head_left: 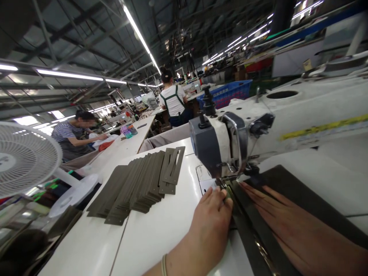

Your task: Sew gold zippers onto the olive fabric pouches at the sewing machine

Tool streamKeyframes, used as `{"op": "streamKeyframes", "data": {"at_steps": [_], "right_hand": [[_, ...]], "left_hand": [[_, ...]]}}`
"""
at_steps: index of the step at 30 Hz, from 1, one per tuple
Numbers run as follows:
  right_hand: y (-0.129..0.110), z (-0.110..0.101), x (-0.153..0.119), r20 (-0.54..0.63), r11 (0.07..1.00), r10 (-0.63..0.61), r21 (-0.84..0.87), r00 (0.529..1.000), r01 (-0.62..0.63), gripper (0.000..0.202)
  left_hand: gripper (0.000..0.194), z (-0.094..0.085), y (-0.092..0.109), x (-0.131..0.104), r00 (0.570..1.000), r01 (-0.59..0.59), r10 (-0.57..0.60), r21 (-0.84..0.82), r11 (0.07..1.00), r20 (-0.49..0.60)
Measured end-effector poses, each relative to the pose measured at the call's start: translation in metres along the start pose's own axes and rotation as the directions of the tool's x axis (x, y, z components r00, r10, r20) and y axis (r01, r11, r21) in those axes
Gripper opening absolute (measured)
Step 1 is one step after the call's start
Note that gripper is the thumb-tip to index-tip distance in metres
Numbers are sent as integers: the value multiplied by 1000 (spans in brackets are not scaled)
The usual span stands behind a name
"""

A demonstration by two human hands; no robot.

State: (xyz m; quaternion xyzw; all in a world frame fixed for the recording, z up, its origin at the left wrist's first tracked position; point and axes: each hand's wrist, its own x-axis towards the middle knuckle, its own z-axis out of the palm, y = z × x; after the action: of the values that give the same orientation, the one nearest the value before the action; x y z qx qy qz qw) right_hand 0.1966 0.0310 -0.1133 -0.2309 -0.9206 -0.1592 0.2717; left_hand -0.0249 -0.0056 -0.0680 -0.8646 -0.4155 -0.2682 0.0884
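On the white sewing table, a dark olive panel (280,174) lies under the head of a sewing machine (224,142). A zipper (261,247) with gold-coloured teeth runs along it toward the presser foot (228,178). My left hand (212,220) is closed beside the foot, its fingers curled on the near-left edge of the zipper strip; the fingertips are partly hidden. Stretched flat, my right hand (276,214) presses on the panel just right of the zipper, fingers pointing at the needle area. The needle itself is hidden.
Left of the machine, a fanned stack of olive pieces (138,182) lies on the table, with slotted pieces (172,166) at its right end. A white fan (25,161) stands at far left. Beyond are a blue basket (230,94), bottles (128,131) and two people working.
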Motion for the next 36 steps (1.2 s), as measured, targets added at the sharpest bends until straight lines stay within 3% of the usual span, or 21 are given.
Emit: {"op": "streamKeyframes", "data": {"at_steps": [9,17,23,32,36], "right_hand": [[-3,-13,15,-94,1000,-28,1,995,28,64],[-2,-4,1,-25,1000,-14,18,1000,14,66],[-3,-10,10,-69,1000,-29,9,997,29,66],[-5,-21,15,-29,999,42,35,999,-41,69],[-5,-19,15,-30,999,38,27,999,-37,67]], "left_hand": [[20,-1,1,0,1000,1,-2,37,999,12],[19,-1,2,1,1000,-13,13,3,1000,-16],[19,-4,3,4,1000,-22,22,43,999,6],[19,-7,4,6,999,-45,42,100,994,31],[19,-12,3,8,990,-76,64,97,992,122]]}}
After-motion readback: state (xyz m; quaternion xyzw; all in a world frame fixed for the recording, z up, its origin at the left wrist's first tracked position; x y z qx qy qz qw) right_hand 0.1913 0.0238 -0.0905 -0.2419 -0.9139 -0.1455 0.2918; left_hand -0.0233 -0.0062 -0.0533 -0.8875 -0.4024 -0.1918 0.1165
